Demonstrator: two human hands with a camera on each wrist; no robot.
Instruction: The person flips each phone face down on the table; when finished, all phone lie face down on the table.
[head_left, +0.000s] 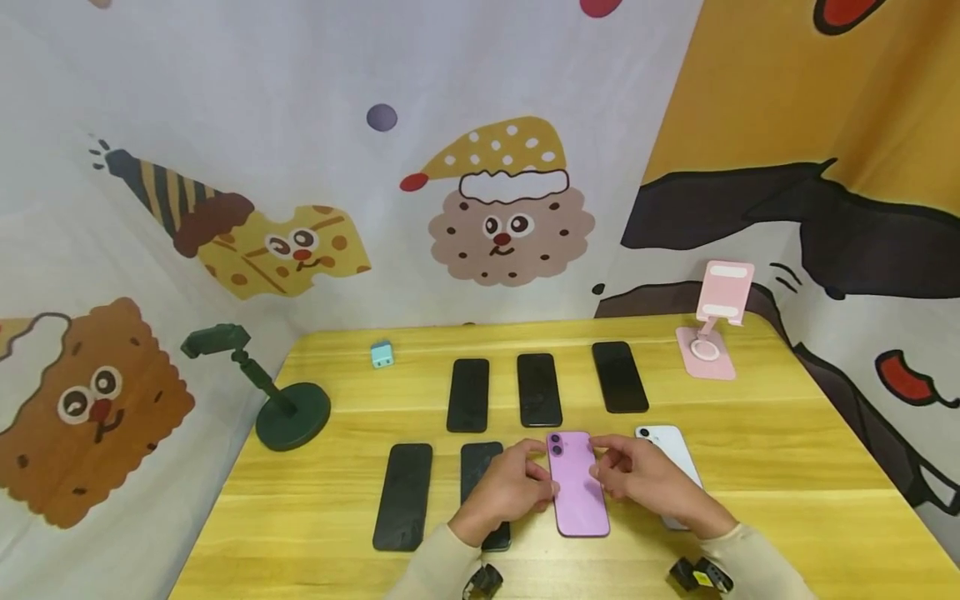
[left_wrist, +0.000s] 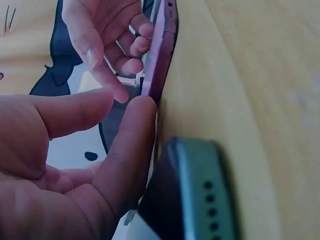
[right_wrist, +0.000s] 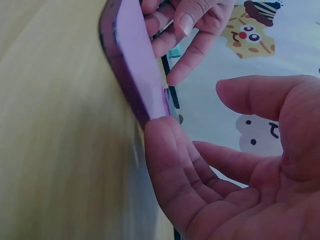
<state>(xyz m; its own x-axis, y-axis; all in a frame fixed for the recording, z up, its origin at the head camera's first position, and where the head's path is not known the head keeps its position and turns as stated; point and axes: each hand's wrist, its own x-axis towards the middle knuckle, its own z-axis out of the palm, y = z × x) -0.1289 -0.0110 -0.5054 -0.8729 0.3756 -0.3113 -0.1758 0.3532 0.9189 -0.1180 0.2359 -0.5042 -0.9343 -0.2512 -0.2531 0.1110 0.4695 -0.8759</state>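
Observation:
A pink phone lies back up on the table, its two camera lenses at the far left corner. At its left edge is my left hand, a fingertip touching the side and the thumb apart from it in the left wrist view. On the opposite edge my right hand touches the phone with a fingertip, thumb held away in the right wrist view. Partly under the left hand lies a dark phone, with a green edge. A white phone is partly covered by the right hand.
Another dark phone lies to the left. Behind are three more black phones. A dark green stand is at the left, a light blue charger at the back, a pink stand at back right.

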